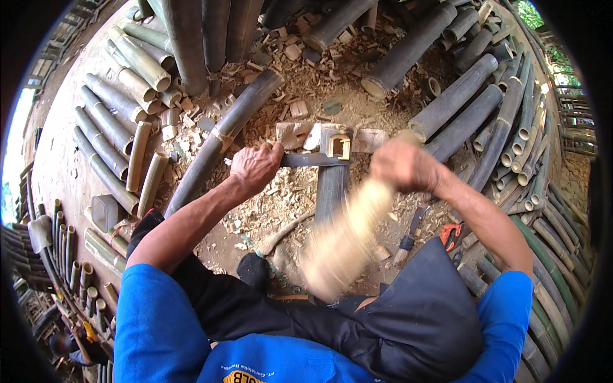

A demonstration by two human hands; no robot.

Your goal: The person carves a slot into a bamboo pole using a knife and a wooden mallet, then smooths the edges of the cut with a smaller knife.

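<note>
Our left hand: fingers curled tight on dark blade, best steadied square across bamboo tube, midway. Right hand: fingers wrapped round blurred pale mallet; we strike straight.

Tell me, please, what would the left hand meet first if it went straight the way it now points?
Along its present line, up and right, the left hand would probably meet the pale wooden block just beyond it; depth is unclear, so it might pass above.
</note>
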